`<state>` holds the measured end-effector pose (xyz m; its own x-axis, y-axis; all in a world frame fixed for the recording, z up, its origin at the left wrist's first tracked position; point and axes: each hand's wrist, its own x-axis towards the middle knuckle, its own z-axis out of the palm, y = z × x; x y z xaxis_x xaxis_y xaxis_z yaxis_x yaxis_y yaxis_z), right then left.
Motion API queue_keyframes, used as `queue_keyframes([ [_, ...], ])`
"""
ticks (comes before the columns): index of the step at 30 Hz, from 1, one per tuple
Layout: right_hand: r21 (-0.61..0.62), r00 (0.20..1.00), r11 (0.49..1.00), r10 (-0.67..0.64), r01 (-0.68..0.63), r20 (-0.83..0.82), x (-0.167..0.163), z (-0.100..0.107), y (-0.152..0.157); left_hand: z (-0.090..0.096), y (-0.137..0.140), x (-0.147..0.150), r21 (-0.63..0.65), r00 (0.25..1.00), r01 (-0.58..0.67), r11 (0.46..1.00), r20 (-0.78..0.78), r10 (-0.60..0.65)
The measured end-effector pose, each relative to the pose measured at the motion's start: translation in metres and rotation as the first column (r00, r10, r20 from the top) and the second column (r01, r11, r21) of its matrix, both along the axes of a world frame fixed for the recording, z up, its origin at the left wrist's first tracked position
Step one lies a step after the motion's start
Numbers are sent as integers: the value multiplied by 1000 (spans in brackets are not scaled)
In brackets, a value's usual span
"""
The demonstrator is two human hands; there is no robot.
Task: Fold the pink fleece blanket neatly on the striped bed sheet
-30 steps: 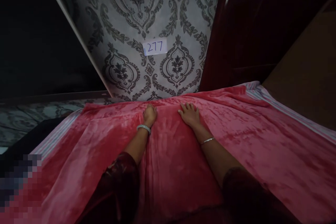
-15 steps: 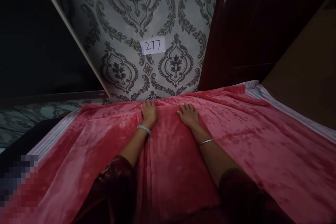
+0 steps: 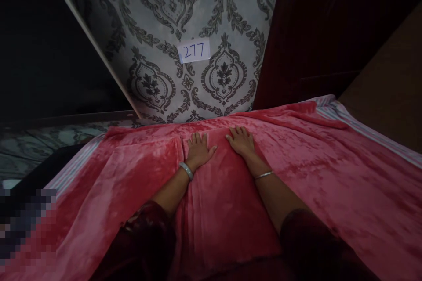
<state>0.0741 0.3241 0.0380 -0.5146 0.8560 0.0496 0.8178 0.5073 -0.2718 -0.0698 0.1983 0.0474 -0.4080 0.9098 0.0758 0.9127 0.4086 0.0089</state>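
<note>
A red plush blanket [image 3: 231, 210] is spread across the surface before me, with a folded strip running down its middle. My left hand [image 3: 198, 150] lies flat on the left part of that strip, fingers spread and thumb pointing right. On the strip's upper right edge rests my right hand [image 3: 242, 141], also flat with its fingers apart. Both palms press on the fabric and neither hand grips it. Long creases run beside my left forearm.
Striped cloth [image 3: 372, 129] shows past the blanket at the right and left edges. Behind stands a patterned wall [image 3: 186, 96] bearing a paper label [image 3: 194, 50] reading 277. A dark red panel [image 3: 313, 30] is at the right, a black panel [image 3: 59, 52] at the left.
My left hand has shifted right and slightly toward me onto the strip, and its fingers have spread. My right hand stays flat at nearly the same spot. The view has tilted slightly.
</note>
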Motion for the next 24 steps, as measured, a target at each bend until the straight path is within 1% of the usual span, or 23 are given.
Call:
queue_keyframes([
  [3,6,1000,1000,-4,4,4,-1,-1,0,-1,-1,2,23,1000,5,1000,19,-5],
  [5,2,1000,1000,-3,3,5,-1,2,-2,0,-1,2,36,999,7,999,43,-9],
  [7,-14,1000,1000,9,-9,4,1,9,-5,5,0,0,24,996,6,1000,92,-8],
  [9,-17,1000,1000,22,-22,-10,9,17,-7,15,1,-2,-18,985,5,1000,174,-2],
  [11,-9,999,1000,20,-20,-51,26,23,-10,28,-2,-4,-37,968,11,999,249,-1],
  [12,-9,997,1000,16,-17,-79,38,24,-12,33,-6,-3,-24,964,25,999,265,-18],
  [14,-23,991,999,21,-25,-133,65,23,-16,40,-23,4,31,965,90,995,246,-95],
  [15,-36,988,999,25,-31,-150,80,21,-20,40,-35,10,54,963,142,988,225,-150],
  [17,-60,988,998,15,-25,-156,105,17,-27,34,-63,27,55,944,256,965,199,-262],
  [19,-94,991,995,-35,23,-127,120,14,-36,23,-91,46,10,928,318,948,200,-313],
  [21,-141,991,985,-109,97,-76,125,15,-45,11,-111,61,-30,936,311,950,180,-301],
  [24,-151,980,968,-200,199,7,120,16,-56,0,-123,72,-29,955,276,961,124,-271],
])
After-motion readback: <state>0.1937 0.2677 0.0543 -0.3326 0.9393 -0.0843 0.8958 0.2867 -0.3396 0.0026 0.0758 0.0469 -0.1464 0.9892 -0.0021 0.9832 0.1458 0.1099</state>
